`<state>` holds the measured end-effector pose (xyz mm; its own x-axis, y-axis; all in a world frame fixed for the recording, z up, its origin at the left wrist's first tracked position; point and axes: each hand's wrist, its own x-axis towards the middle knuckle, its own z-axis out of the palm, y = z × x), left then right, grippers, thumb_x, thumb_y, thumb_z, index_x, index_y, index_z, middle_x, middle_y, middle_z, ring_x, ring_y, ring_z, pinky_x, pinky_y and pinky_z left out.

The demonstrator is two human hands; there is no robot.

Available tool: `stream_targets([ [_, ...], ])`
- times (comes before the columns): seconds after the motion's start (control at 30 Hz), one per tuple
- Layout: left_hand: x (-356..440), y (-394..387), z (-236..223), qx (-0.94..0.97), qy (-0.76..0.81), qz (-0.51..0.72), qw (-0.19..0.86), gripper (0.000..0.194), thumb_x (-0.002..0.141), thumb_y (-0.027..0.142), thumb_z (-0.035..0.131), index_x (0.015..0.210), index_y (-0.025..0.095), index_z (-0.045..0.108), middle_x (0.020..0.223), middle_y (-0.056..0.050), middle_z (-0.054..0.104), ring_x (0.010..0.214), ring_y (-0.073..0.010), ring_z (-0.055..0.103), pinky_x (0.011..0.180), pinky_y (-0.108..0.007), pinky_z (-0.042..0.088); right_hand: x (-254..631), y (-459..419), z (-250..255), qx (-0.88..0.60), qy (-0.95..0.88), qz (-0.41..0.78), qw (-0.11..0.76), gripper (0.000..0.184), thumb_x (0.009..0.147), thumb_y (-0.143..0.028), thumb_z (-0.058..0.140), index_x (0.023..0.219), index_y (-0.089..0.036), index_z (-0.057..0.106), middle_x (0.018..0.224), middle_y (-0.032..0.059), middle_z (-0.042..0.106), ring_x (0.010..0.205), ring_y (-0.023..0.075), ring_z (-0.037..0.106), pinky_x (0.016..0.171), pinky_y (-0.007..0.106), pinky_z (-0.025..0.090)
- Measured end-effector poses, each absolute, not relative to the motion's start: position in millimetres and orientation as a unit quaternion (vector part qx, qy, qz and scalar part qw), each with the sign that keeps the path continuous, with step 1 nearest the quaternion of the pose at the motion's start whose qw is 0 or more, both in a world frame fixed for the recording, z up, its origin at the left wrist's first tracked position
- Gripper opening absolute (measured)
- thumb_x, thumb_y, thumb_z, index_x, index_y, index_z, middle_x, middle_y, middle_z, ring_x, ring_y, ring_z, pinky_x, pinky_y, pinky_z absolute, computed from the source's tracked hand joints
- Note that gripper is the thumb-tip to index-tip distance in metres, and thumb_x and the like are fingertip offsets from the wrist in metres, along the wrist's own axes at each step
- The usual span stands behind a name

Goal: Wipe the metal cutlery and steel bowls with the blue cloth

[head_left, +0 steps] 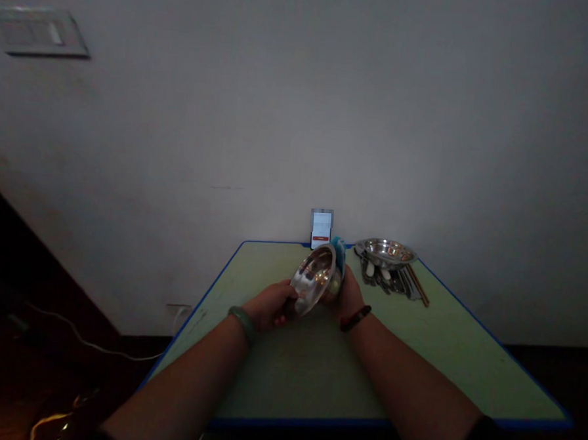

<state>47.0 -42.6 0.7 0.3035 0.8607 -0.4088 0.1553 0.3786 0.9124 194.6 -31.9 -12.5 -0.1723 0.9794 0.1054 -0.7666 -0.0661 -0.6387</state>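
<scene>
Tilted on its side above the table, a shiny metal bowl (313, 280) turns its inside toward the left. My left hand (273, 304) is closed on the bowl's near left rim, with the thumb over the edge. Behind the bowl, my right hand (348, 294) presses a blue cloth (340, 250) to its outer side. The bowl hides most of my right fingers. A green bangle (242, 321) circles my left wrist and a dark red bracelet (356, 318) my right.
A second metal bowl (388, 251) stands at the table's back right, over a spread of spoons and other cutlery (392, 278). Wooden chopsticks (419, 285) lie alongside. A lit phone (321, 228) leans against the wall behind the blue-edged green table (444, 359).
</scene>
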Motion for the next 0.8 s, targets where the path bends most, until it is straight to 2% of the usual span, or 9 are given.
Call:
stream_targets([
  [0.27, 49.8, -42.0, -4.8, 0.497, 0.494, 0.298, 0.648, 0.045, 0.072, 0.018, 0.046, 0.117, 0.022, 0.048, 0.049, 0.007, 0.05, 0.029, -0.0073, 0.038, 0.029, -0.015, 0.023, 189.4, -33.5, -11.6, -0.177, -0.246, 0.762, 0.572, 0.035, 0.084, -0.045, 0.045, 0.089, -0.016, 0.064, 0.085, 0.0055, 0.069, 0.089, 0.0187, 0.063, 0.089, 0.035, 0.047],
  [0.37, 50.7, -39.1, -7.2, 0.482, 0.471, 0.351, 0.65, 0.042, 0.071, 0.017, 0.049, 0.113, 0.02, 0.05, 0.055, 0.005, 0.053, 0.035, -0.0071, 0.044, 0.033, -0.015, 0.031, 184.3, -35.8, -17.6, -0.21, -0.274, 0.76, 0.551, 0.033, 0.082, -0.045, 0.048, 0.088, -0.017, 0.064, 0.085, 0.0049, 0.07, 0.095, 0.0202, 0.062, 0.09, 0.037, 0.047],
  [0.57, 53.1, -35.6, -8.0, 0.448, 0.475, 0.458, 0.602, 0.035, 0.069, 0.016, 0.054, 0.104, 0.02, 0.052, 0.074, 0.0, 0.063, 0.055, -0.0121, 0.059, 0.048, -0.022, 0.047, 178.1, -41.9, -27.9, -0.281, -0.326, 0.721, 0.542, 0.019, 0.076, -0.036, 0.056, 0.08, -0.019, 0.065, 0.084, 0.0056, 0.071, 0.1, 0.0224, 0.062, 0.093, 0.038, 0.046],
  [0.8, 49.9, -29.3, -13.3, 0.472, 0.509, 0.495, 0.523, 0.027, 0.07, 0.019, 0.054, 0.097, 0.018, 0.052, 0.079, -0.002, 0.063, 0.066, -0.014, 0.06, 0.056, -0.023, 0.048, 179.6, -48.1, -20.4, -0.272, -0.347, 0.725, 0.529, 0.02, 0.075, -0.03, 0.058, 0.091, -0.02, 0.066, 0.09, 0.0058, 0.071, 0.103, 0.022, 0.061, 0.094, 0.039, 0.045],
])
